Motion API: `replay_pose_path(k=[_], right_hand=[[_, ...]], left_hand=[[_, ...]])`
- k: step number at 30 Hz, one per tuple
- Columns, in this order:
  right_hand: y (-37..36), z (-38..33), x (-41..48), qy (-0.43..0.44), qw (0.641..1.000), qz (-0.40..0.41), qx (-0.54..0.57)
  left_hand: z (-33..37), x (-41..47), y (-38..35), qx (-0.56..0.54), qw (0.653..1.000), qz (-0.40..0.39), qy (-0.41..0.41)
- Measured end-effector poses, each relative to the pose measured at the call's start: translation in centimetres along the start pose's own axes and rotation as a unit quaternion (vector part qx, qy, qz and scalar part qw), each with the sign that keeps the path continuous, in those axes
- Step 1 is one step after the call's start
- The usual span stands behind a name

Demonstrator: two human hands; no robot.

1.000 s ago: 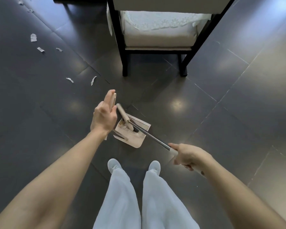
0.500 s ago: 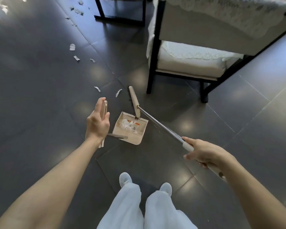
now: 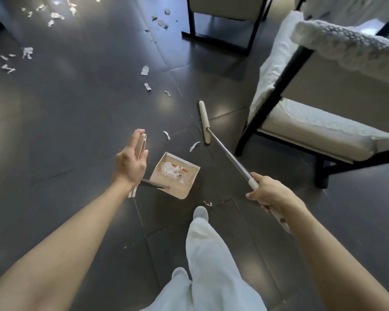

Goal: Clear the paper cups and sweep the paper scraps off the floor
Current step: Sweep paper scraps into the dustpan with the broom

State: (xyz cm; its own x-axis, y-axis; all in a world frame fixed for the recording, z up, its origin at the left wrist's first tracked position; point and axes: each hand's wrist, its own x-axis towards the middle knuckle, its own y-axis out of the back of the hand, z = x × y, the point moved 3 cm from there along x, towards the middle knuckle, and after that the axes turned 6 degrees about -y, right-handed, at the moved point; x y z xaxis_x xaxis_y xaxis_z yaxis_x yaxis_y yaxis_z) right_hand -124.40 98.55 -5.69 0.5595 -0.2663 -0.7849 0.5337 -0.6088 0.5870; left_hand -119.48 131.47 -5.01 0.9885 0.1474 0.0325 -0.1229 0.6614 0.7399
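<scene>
My left hand [image 3: 130,161] grips the beige upright handle of a beige dustpan [image 3: 174,173] that rests on the dark tiled floor with white paper scraps inside it. My right hand [image 3: 268,194] holds the metal shaft of a broom, whose beige head [image 3: 204,122] sits on the floor beyond the pan. Two paper scraps [image 3: 194,145] lie between the broom head and the pan. More scraps [image 3: 145,70] are strewn further out, with dense patches at the far left [image 3: 27,52] and top [image 3: 54,15]. One scrap [image 3: 207,203] lies near my foot. No paper cups are in view.
A cushioned chair with a black frame [image 3: 276,90] stands close on the right, a fuzzy white cover over its arm. A second black-framed chair [image 3: 220,39] stands further back. My white-trousered legs and shoes [image 3: 200,213] are just behind the dustpan.
The broom head has left the dustpan and moved outward past the nearby scraps. I have stepped forward and the view has swung left, bringing more littered floor into view.
</scene>
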Motion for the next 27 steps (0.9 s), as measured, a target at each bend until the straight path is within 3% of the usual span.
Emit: replay_pose_path(k=[9,15,19,27], right_hand=[[1.8,-10.7,9.3,0.014,0.993,0.003,-0.119],[-2.5,-12.3,5.6,0.03,0.969,-0.073,-0.234],[-6.2,-9.2,1.1,0.002,0.975,-0.106,-0.196],[-12.2,-2.8,-7.6,-0.054,0.992,-0.061,-0.1]], left_hand=[[-4.8,6.6,1.2,-0.001,0.998,-0.004,0.062],[-7.2,6.2,3.3,0.004,0.997,-0.033,0.067],[-8.7,3.6,4.7,-0.026,0.996,-0.076,0.038],[-11.1,-2.6,7.2,-0.04,0.988,-0.145,-0.026]])
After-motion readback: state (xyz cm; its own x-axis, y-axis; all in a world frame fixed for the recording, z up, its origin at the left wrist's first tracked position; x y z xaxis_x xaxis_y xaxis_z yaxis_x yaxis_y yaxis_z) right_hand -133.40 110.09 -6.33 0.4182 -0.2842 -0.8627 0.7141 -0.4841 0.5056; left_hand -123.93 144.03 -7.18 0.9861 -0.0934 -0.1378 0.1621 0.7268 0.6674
